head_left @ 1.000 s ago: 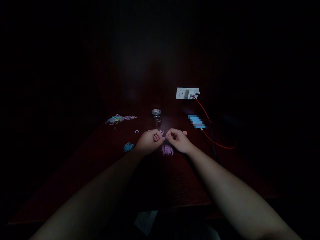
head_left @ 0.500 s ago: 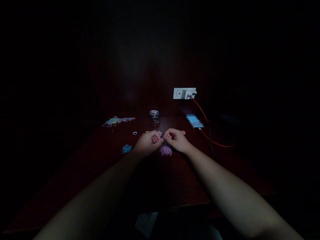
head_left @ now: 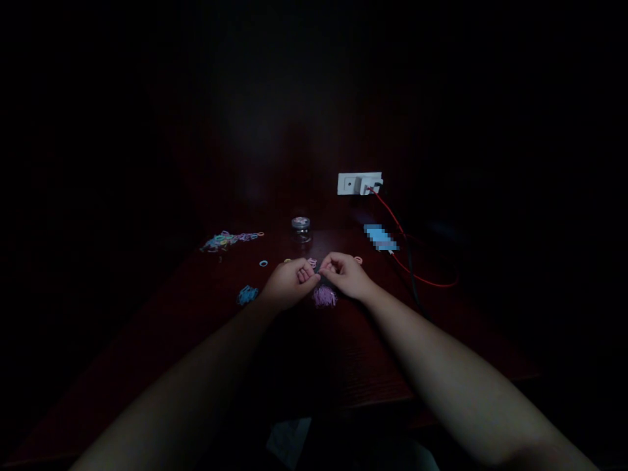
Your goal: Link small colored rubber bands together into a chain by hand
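My left hand [head_left: 293, 282] and my right hand [head_left: 344, 273] meet fingertip to fingertip over the dark red table [head_left: 196, 347]. Both are closed in a pinch; whatever lies between the fingertips is too small and dim to name. Just below them lies a heap of purple elastic bands [head_left: 324, 296]. A few pink bands [head_left: 312, 262] show behind the fingers. To the left of my left wrist sits a pile of blue bands [head_left: 248, 295], with a single blue band [head_left: 263, 263] farther back. Beyond my right hand is an orange band [head_left: 358, 260].
A mixed heap of coloured bands [head_left: 223, 241] lies at the back left. Behind my hands stands a clear lidded jar [head_left: 301, 230]. At the back right, a phone [head_left: 381, 237] is joined by a red cable [head_left: 422, 282] to a wall socket [head_left: 349, 184].
The whole view has shifted very slightly. My hands keep the same fingertip-to-fingertip pinch, and the piles of bands look the same.
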A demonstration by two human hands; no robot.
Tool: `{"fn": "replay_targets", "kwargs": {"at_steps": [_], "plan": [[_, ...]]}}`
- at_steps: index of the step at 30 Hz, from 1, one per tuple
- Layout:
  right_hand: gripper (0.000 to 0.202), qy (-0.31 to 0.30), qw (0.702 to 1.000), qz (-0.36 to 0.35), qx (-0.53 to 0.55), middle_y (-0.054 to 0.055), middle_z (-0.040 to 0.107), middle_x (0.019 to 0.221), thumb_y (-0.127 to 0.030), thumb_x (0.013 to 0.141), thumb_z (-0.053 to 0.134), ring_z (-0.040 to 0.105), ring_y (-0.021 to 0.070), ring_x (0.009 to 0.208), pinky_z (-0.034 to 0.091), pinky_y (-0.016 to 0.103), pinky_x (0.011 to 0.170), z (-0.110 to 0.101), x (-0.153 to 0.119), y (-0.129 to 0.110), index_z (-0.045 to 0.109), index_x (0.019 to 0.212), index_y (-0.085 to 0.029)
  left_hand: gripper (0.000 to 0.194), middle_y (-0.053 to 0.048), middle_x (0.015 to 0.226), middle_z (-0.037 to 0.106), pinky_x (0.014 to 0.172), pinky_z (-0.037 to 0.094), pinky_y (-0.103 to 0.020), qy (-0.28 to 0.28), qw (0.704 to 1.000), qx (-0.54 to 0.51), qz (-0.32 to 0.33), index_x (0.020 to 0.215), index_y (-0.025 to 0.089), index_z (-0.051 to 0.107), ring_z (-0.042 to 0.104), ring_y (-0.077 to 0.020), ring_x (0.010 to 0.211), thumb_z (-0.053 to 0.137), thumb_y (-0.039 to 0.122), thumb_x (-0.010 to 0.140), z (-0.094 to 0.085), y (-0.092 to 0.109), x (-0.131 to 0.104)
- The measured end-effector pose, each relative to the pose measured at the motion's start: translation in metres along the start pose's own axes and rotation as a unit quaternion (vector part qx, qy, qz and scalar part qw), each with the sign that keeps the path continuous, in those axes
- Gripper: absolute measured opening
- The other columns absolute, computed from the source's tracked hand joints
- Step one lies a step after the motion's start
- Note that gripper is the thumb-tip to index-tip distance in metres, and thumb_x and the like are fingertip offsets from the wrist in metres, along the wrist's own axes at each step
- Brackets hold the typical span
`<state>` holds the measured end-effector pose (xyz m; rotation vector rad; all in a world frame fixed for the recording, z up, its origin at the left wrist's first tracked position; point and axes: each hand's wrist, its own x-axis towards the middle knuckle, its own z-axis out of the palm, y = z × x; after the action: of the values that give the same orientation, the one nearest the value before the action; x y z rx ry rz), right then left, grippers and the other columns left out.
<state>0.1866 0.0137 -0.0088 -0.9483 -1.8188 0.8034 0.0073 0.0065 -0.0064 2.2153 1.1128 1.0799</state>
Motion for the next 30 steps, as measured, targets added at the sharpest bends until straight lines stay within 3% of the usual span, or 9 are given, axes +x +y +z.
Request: {"fn": "replay_targets", "kwargs": {"at_steps": [13,21,30], "plan": [[0.018,-0.036,0.999,-0.006,-0.009,-0.003,0.046,0.058,-0.031,0.077,0.058,0.038,0.007,0.051,0.029,0.02,0.048,-0.004,0.0,-0.001,0.057,0.076,-0.013,0.028,0.001,0.061,0.055,0.052,0.037,-0.022,0.007,1.0,0.001,0.005,0.072,0.016,0.058,0.048,-0.0108,0.056,0.053,0.041,0.084,-0.005,0.001,-0.001],[0.016,-0.12,0.992,-0.005,-0.049,-0.002,0.052,0.061,-0.027,0.076,0.058,0.042,0.0072,0.053,0.032,0.02,0.05,-0.012,-0.002,-0.002,0.06,0.077,-0.012,0.037,-0.001,0.068,0.061,0.062,0.041,-0.024,0.08,0.997,0.008,0.011,0.072,0.016,0.059,0.056,-0.013,0.066,0.04,0.04,0.092,-0.013,-0.002,0.0],[0.018,-0.174,0.978,-0.002,-0.113,-0.002,0.051,0.058,-0.025,0.074,0.057,0.042,0.0073,0.052,0.032,0.021,0.05,-0.021,-0.002,0.006,0.066,0.081,-0.011,0.037,-0.001,0.067,0.06,0.062,0.041,-0.025,0.095,0.995,0.008,0.014,0.073,0.016,0.06,0.056,-0.013,0.064,0.039,0.04,0.092,-0.016,-0.002,0.0]]}}
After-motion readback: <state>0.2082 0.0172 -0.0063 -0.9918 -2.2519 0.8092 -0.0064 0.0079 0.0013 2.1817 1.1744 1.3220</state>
